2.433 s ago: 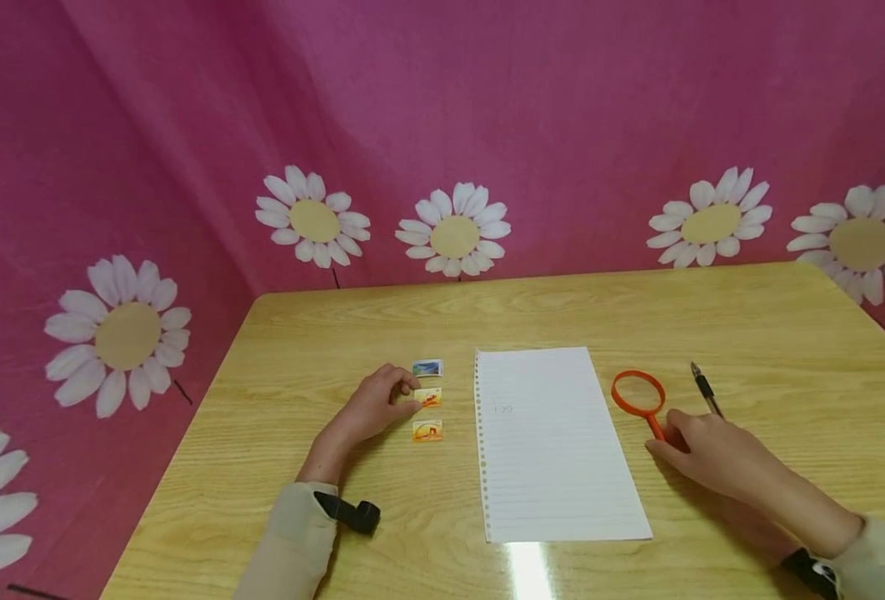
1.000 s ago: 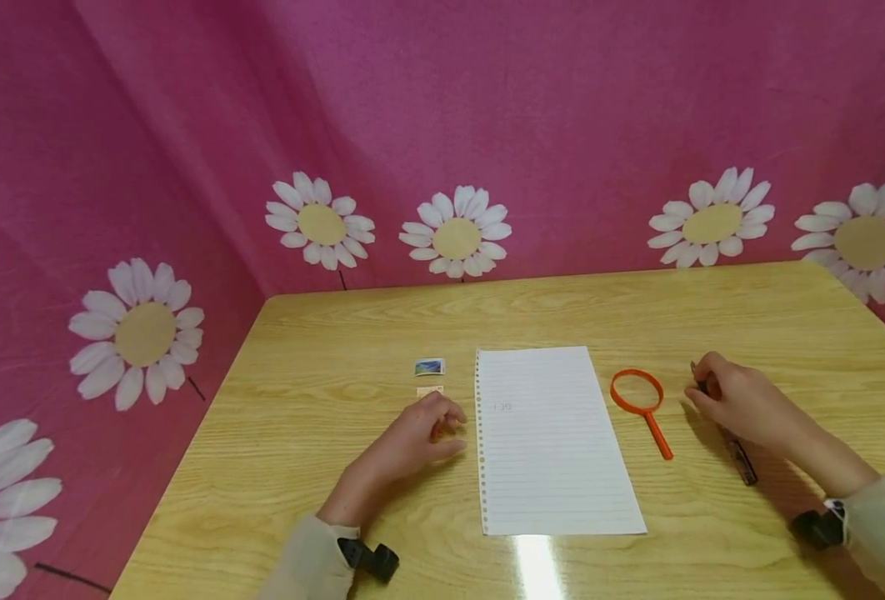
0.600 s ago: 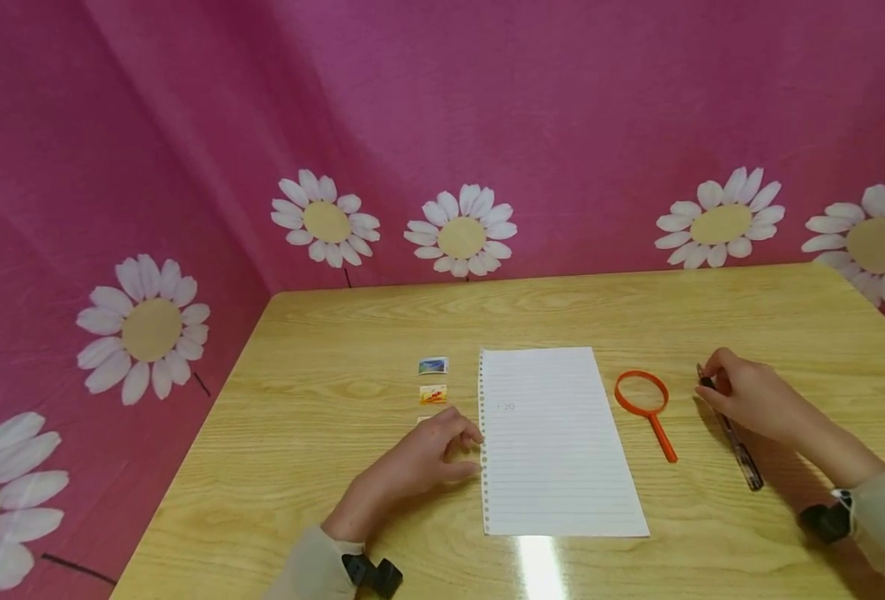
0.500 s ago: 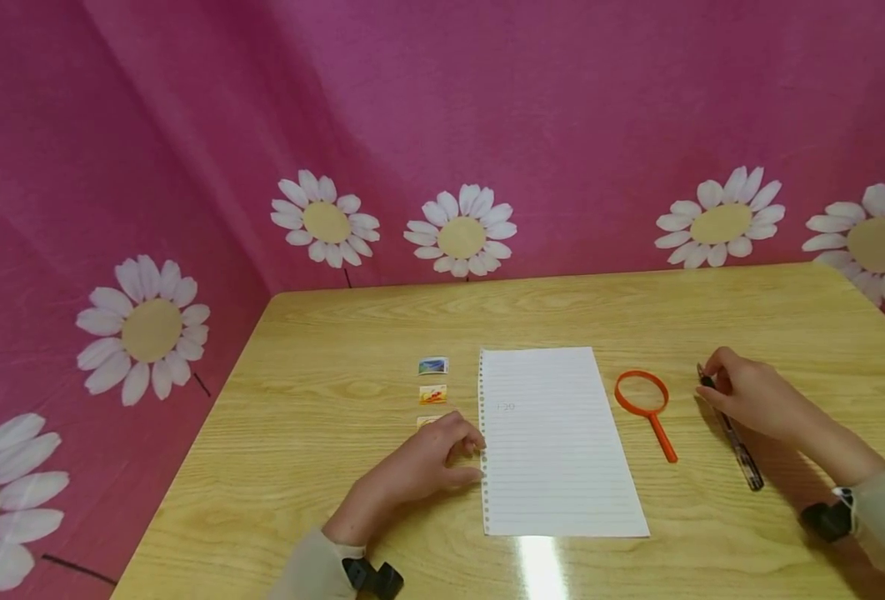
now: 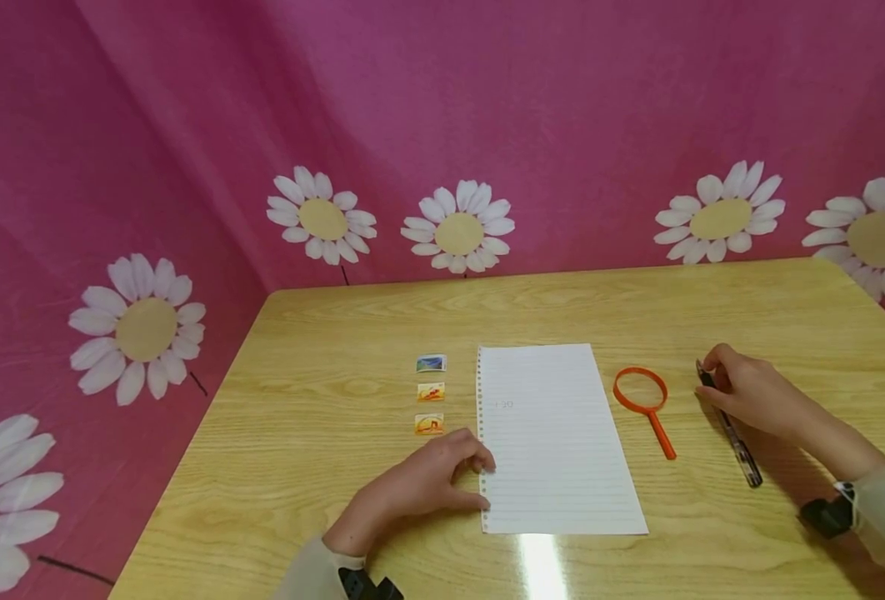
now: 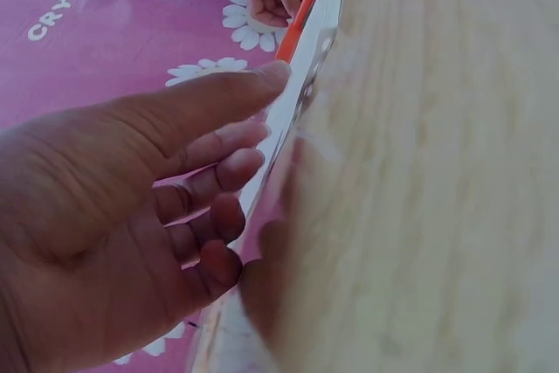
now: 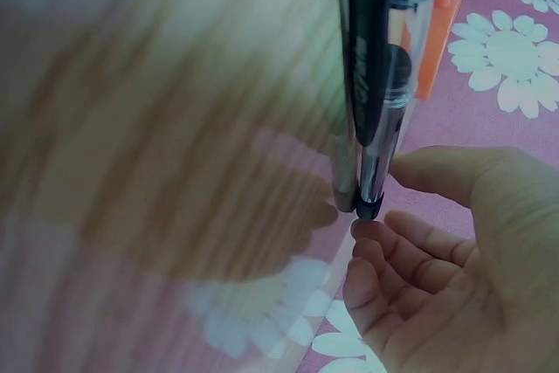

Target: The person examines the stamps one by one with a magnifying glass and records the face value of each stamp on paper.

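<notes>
My left hand (image 5: 431, 479) rests at the left edge of the lined, hole-punched paper (image 5: 562, 450), thumb and fingertips just over its holes, fingers loosely bent and holding nothing. In the left wrist view the thumb and fingers of that hand (image 6: 148, 189) are spread apart. On the right, my right hand (image 5: 761, 396) pinches a black and clear pen (image 5: 738, 450) near its tip while the pen lies on the table. The right wrist view shows the pen (image 7: 376, 102) close up, with the hand (image 7: 454, 259) beyond it.
Three small stamp-like pictures, one blue (image 5: 431, 363), two yellow-orange (image 5: 431, 392), lie in a column left of the paper. An orange magnifying glass (image 5: 660, 433) lies between paper and pen. Faint writing (image 5: 503, 405) marks the paper. A pink flowered cloth (image 5: 562, 125) hangs behind the table.
My left hand has moved from the small pictures down and right to the paper's left edge. The right hand has gone from beside the magnifying glass handle to the pen, which it pinches.
</notes>
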The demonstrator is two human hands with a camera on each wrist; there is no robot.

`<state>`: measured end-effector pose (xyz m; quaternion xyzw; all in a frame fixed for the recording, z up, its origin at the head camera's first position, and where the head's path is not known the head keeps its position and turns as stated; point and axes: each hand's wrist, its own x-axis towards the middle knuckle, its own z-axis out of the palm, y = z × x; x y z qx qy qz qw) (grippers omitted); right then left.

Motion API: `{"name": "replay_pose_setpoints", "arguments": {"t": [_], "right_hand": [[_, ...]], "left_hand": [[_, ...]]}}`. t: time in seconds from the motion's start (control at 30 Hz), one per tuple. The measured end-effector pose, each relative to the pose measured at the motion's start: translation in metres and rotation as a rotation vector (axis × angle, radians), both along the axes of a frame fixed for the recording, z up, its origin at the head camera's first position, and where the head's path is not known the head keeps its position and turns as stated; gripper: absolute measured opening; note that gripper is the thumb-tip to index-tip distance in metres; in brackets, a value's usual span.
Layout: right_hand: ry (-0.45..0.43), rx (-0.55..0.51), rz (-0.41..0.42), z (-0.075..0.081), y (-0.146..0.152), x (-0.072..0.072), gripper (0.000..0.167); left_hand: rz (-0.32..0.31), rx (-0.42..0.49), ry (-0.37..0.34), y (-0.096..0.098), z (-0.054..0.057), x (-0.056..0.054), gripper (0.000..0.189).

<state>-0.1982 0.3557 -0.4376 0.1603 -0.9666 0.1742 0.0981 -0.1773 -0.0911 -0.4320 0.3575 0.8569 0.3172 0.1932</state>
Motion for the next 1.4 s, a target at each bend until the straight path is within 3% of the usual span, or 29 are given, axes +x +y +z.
{"name": "replay_pose_setpoints", "arguments": {"t": [0.4, 0.73, 0.93, 1.2, 1.4], "right_hand": [[-0.003, 0.02, 0.004, 0.0021, -0.0008, -0.0033, 0.029], [0.138, 0.012, 0.105, -0.0013, 0.0021, -0.0024, 0.037], [0.122, 0.014, 0.105, -0.0006, 0.0036, -0.0014, 0.04], [0.131, 0.1, 0.095, -0.0014, 0.0052, -0.0022, 0.028], [0.13, 0.094, 0.089, -0.0038, 0.0082, -0.0007, 0.026]], "left_hand": [[-0.005, -0.019, 0.002, -0.0015, -0.0011, 0.0018, 0.037], [-0.011, -0.011, 0.0, -0.0026, -0.0013, -0.0004, 0.037], [-0.019, -0.007, 0.011, -0.0027, -0.003, -0.001, 0.037], [-0.024, -0.01, 0.016, -0.0019, -0.004, -0.0015, 0.037], [-0.02, -0.014, 0.0, -0.0018, -0.0059, -0.0007, 0.037]]}}
